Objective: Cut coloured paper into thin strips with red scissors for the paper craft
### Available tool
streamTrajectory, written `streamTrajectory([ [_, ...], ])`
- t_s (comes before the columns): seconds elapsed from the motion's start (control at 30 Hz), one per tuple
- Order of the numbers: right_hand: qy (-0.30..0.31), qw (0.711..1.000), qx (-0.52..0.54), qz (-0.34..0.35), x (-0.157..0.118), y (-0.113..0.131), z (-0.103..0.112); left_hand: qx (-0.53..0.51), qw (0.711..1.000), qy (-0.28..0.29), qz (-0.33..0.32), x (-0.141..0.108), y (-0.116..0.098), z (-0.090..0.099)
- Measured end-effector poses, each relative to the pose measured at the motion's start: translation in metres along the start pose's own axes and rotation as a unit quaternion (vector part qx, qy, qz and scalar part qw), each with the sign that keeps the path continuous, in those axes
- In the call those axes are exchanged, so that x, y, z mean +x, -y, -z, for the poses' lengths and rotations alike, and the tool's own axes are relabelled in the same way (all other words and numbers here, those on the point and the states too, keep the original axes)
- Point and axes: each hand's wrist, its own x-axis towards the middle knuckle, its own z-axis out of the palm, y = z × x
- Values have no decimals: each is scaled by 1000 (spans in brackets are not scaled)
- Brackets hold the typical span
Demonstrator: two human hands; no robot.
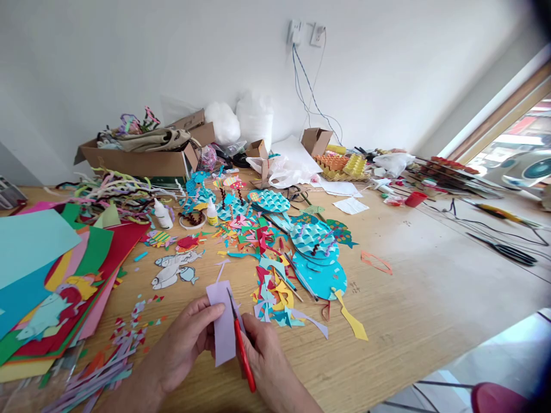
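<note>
A strip of light purple paper [224,332] is pinched between the thumb and fingers of my left hand [189,335], near the table's front. My right hand [264,350] grips red-handled scissors [243,350], whose blades point up and away, against the right part of the strip. Small paper scraps [269,287] in yellow, red, blue and purple lie beyond and right of my hands. Paper fish cut-outs [172,268] rest just beyond my left hand.
Coloured sheets [38,246] are stacked at the left, with thin strips [101,367] nearer. Blue woven paper fish [316,241], glue bottles [162,214] and a cardboard box [133,162] stand farther back. A red cup [415,199] and black scissors [503,250] are at the right.
</note>
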Motion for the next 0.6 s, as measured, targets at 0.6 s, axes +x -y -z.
streamTrajectory([
  [0.6, -5, 1000, -13, -18, 9, 3, 0, -4, 999, 31, 9, -1, 2, 3],
])
